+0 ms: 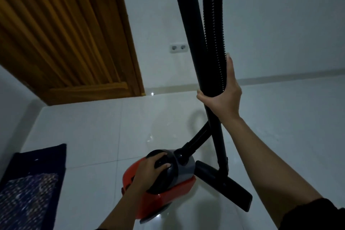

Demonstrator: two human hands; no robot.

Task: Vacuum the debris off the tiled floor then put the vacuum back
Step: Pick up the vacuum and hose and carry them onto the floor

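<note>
A red and grey canister vacuum (179,188) sits low in the middle of the white tiled floor (93,136). My left hand (149,172) grips the black handle on top of its body. My right hand (222,95) is closed around the black wand (188,24) and the ribbed black hose (214,24) together, holding them upright. The hose curves down into the front of the canister. The black floor nozzle (224,185) rests on the tiles just right of the canister. No debris shows on the tiles in this dim light.
A wooden door (61,30) stands at the back left. A double wall socket (178,47) sits on the white wall beside it. A dark patterned mat (31,188) lies at the lower left. Bare tiles stretch to the right.
</note>
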